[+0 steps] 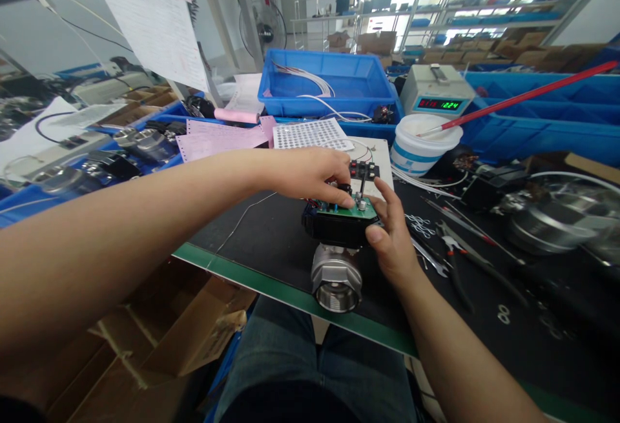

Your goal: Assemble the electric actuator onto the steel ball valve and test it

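An electric valve actuator (pixel 334 229) with a black housing sits on a threaded metal valve body (pixel 336 279) near the bench's front edge. The actuator's top is uncovered, showing a green circuit board (pixel 356 208) with small parts and an upright dark shaft. From the left, my left hand (pixel 310 174) reaches over the board, thumb and curled fingers closed low among its parts; what lies between them is hidden. My right hand (pixel 394 236) grips the housing's right side, thumb in front and fingers behind. Behind the board is a black block with red switches (pixel 363 170).
Pliers (pixel 455 261), wrenches and loose rings lie on the right, beside a metal valve (pixel 552 223). Behind stand a white tub (pixel 419 152) with a red stick, a digital power supply (pixel 436 90) and a blue bin (pixel 329 81). Pink papers (pixel 217 139) and more valves (pixel 145 142) are left.
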The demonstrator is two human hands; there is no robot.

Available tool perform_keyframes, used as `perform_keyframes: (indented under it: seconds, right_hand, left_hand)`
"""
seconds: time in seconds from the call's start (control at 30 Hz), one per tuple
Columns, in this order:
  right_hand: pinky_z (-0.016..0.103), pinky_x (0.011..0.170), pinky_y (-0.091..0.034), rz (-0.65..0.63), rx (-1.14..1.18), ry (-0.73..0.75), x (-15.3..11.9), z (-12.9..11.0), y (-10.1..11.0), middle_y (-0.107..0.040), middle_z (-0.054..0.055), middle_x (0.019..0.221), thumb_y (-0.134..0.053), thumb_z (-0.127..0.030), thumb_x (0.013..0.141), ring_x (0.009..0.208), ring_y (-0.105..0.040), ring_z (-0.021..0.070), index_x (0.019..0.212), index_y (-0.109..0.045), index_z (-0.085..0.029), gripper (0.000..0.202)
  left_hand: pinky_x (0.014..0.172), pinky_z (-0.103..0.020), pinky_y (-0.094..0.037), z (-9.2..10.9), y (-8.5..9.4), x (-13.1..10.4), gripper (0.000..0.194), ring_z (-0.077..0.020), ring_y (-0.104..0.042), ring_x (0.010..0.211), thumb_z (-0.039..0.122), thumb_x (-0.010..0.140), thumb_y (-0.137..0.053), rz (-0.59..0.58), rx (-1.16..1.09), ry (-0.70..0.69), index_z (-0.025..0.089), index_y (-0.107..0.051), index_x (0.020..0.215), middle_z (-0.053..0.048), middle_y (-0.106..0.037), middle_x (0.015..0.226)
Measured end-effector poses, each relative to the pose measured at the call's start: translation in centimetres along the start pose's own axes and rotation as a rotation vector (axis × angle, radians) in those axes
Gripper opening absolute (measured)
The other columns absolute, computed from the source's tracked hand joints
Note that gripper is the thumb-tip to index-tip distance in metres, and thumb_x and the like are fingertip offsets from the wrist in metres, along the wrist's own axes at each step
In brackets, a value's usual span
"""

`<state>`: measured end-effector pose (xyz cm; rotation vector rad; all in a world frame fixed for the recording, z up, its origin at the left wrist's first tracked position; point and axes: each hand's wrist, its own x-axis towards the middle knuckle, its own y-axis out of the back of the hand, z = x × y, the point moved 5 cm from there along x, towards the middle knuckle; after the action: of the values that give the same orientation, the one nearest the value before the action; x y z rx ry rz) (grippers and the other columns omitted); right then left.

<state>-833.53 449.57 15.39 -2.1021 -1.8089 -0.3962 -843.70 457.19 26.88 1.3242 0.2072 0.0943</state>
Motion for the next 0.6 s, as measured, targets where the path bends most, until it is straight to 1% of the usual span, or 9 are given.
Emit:
perform_keyframes:
  seconds: [0.13, 0.37, 0.6]
  right_hand:
    - [0.042, 0.090, -0.047, -0.007, 0.019, 0.003, 0.02, 0.00, -0.01, -0.058, 0.011, 0.118, -0.060, -0.062, 0.075, 0.106, -0.058, 0.0256, 0.137, -0.026, -0.024, 0.080]
    - [0.045, 0.091, -0.046, -0.021, -0.018, -0.031, 0.15, -0.30, -0.06, -0.056, 0.012, 0.120, -0.059, -0.067, 0.073, 0.107, -0.057, 0.0271, 0.137, -0.024, -0.024, 0.085]
    - [0.044, 0.090, -0.047, 0.000, 0.025, 0.000, 0.06, 0.11, 0.04, -0.057, 0.011, 0.119, -0.060, -0.062, 0.075, 0.106, -0.058, 0.0260, 0.136, -0.026, -0.024, 0.080]
  left_hand:
    - [0.066, -0.025, -0.036, -0.08, -0.01, 0.03, 0.034, -0.0149, -0.051, 0.076, 0.043, 0.087, -0.050, 0.003, -0.004, -0.007, 0.014, -0.067, 0.087, -0.004, -0.052, 0.079]
    - [0.066, -0.025, -0.036, -0.08, -0.05, 0.03, 0.033, -0.0147, -0.051, 0.077, 0.044, 0.087, -0.050, 0.001, -0.009, 0.001, 0.015, -0.067, 0.087, -0.003, -0.053, 0.081]
    - [0.068, -0.024, -0.036, -0.02, -0.02, -0.05, 0.031, -0.0144, -0.051, 0.077, 0.042, 0.086, -0.052, 0.007, -0.026, -0.006, 0.014, -0.067, 0.087, -0.003, -0.052, 0.080]
